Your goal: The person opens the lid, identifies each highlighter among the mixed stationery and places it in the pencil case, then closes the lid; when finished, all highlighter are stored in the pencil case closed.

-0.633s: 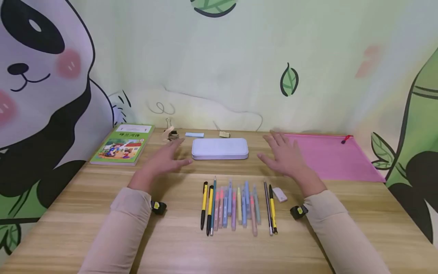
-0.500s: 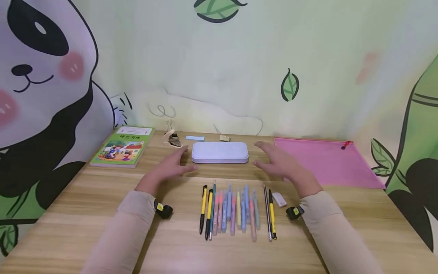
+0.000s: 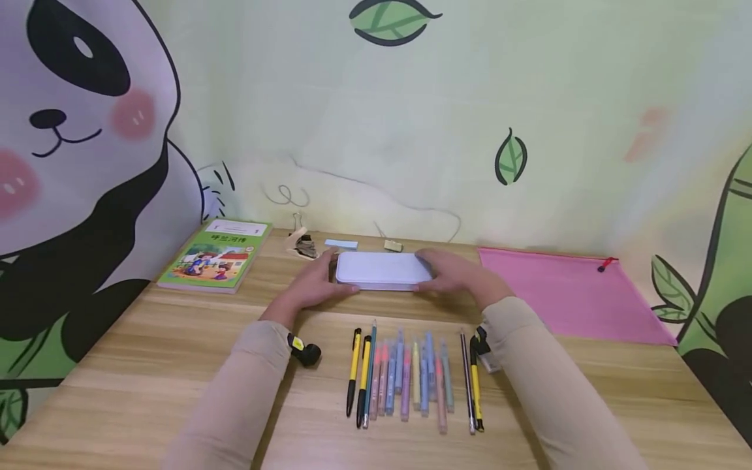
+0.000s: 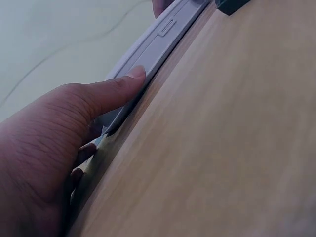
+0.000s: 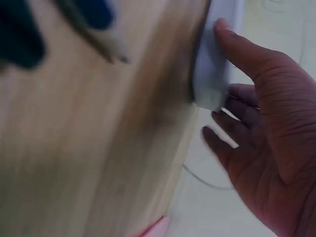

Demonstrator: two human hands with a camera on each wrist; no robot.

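A white, round-cornered pencil case (image 3: pixel 382 269) lies closed across the back of the table, its long side toward me. My left hand (image 3: pixel 314 282) grips its left end, the thumb on the front side and the other fingers round the back. At the opposite end my right hand (image 3: pixel 452 273) holds it the same way. The left wrist view shows the left thumb pressed to the side of the case (image 4: pixel 160 42), near a small raised catch. In the right wrist view the right thumb lies along the case (image 5: pixel 210 74), with the fingers behind it.
Nearer me lies a row of yellow-black pens (image 3: pixel 354 375), pencils (image 3: pixel 467 385) and pastel highlighters (image 3: pixel 405 385). Behind the case are a blue strip (image 3: pixel 341 245) and a small beige block (image 3: pixel 393 246). A green book (image 3: pixel 217 254) lies left, a pink zip pouch (image 3: pixel 581 294) right.
Both hands have moved inward from either side and taken hold of the pencil case's ends. The right sleeve now overlaps the white eraser. The head view has shifted slightly.
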